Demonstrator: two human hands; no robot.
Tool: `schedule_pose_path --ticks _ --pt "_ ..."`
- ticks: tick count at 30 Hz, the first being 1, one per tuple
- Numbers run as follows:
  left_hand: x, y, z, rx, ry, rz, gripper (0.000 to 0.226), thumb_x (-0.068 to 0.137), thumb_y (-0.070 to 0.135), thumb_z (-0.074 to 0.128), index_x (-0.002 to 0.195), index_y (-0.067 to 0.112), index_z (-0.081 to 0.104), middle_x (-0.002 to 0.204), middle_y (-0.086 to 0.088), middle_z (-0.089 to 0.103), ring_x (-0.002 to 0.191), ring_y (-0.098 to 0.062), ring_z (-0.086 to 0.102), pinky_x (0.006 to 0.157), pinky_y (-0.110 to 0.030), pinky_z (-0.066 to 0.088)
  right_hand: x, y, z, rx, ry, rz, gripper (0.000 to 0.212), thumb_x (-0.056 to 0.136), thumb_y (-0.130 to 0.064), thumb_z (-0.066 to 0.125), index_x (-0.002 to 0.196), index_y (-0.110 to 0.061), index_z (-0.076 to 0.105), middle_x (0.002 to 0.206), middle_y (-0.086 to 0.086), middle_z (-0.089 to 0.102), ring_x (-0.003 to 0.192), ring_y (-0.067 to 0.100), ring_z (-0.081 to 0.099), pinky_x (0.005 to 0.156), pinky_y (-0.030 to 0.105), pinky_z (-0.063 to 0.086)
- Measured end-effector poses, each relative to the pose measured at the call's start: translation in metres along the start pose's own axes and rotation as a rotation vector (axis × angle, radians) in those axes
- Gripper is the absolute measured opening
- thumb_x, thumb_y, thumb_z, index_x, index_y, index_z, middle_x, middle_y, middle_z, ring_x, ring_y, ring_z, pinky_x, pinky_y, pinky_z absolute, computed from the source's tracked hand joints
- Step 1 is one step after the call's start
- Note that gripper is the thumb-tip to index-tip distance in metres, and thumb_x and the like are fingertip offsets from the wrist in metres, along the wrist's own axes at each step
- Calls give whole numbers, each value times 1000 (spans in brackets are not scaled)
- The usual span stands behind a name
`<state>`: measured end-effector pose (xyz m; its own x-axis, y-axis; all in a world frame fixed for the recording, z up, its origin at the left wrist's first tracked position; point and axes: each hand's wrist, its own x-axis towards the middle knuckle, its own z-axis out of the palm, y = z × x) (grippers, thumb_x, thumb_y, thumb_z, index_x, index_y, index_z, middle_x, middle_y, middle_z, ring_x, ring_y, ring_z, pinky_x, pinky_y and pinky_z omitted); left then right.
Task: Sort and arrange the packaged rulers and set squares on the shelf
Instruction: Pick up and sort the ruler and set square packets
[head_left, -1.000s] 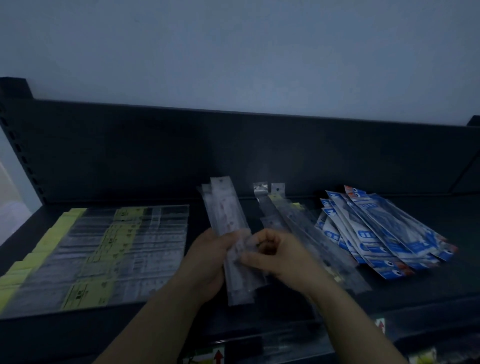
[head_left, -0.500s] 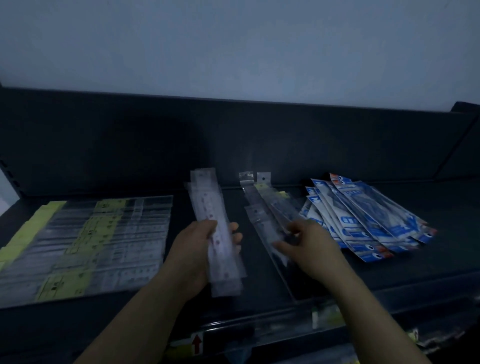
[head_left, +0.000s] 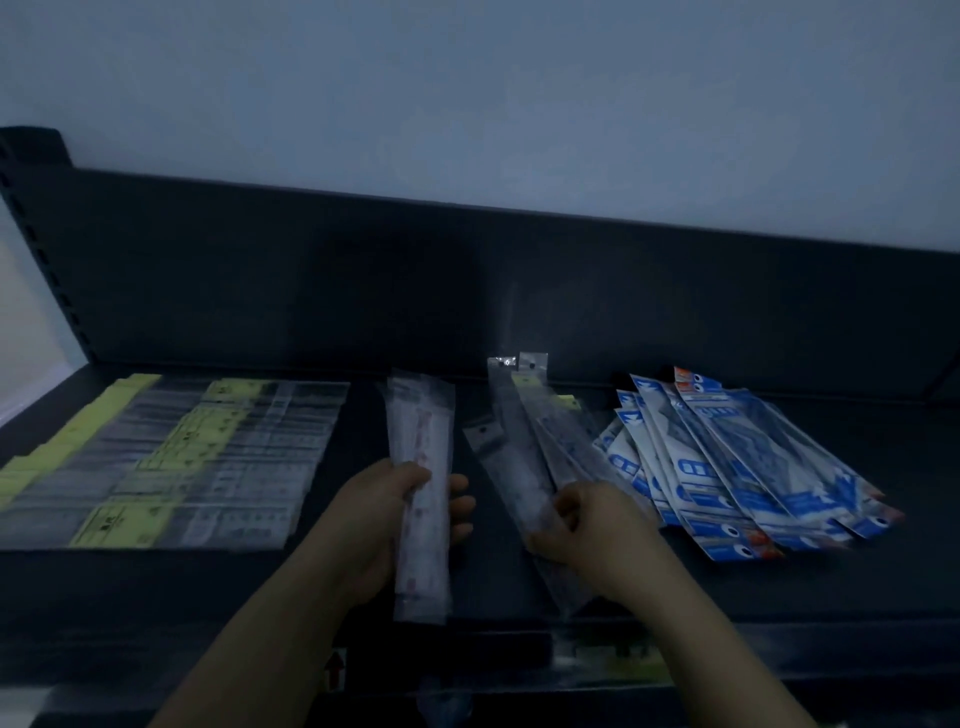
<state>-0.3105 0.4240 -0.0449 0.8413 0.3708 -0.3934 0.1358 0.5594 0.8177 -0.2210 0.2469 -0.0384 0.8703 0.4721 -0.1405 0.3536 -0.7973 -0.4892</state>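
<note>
My left hand (head_left: 384, 514) grips a small stack of clear packaged rulers (head_left: 421, 447) with red print, held lengthwise above the middle of the dark shelf (head_left: 831, 582). My right hand (head_left: 587, 525) pinches one clear packaged ruler (head_left: 511, 470) from the loose pile of clear ruler packs (head_left: 550, 431) lying diagonally just right of centre. A fanned heap of blue-and-white packs (head_left: 727, 467) lies at the right.
A neat overlapping row of clear packs with yellow labels (head_left: 171, 457) covers the shelf's left part. The dark back panel (head_left: 467, 280) rises behind everything. A price strip with a red arrow tag (head_left: 335, 670) runs along the front edge.
My right hand left the stack in my left hand, moved right to the loose clear pile and took hold of one pack there. The left hand kept its stack.
</note>
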Motion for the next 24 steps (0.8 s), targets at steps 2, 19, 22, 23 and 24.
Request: schedule_pose_path --ticks 2,19,22,23,24 --pt "-1 -4 7 -14 18 10 18 97 7 42 102 -2 57 95 -22 70 82 -30 69 62 -39 59 1 3 -1 278 38 -13 16 81 -30 73 77 -17 63 70 1 65 58 7 57 55 28 47" --pt "-1 -34 48 -64 54 148 9 94 6 54 93 -2 57 79 -16 65 54 -16 66 52 -30 58 25 58 5 -227 438 -161 31 93 -36 51 116 -15 59 109 6 62 101 25 51 87 33 38" --pt "1 -35 45 -118 46 118 9 94 7 55 95 -1 57 80 -15 67 55 -16 66 52 -30 58 25 58 2 -126 456 -142 33 90 -31 58 118 -14 58 109 8 60 101 25 51 84 33 40" --pt "2 -34 44 -138 40 107 9 94 7 55 97 -1 57 80 -15 67 55 -16 66 52 -30 58 25 58 1 -50 455 -123 34 89 -28 60 119 -14 57 110 7 59 101 23 52 83 32 42" --pt "3 -34 44 -148 31 101 10 94 7 55 99 -1 57 79 -15 67 56 -16 66 52 -30 58 24 58 -1 40 449 -104 34 88 -26 61 120 -16 56 109 6 58 99 21 53 81 30 43"
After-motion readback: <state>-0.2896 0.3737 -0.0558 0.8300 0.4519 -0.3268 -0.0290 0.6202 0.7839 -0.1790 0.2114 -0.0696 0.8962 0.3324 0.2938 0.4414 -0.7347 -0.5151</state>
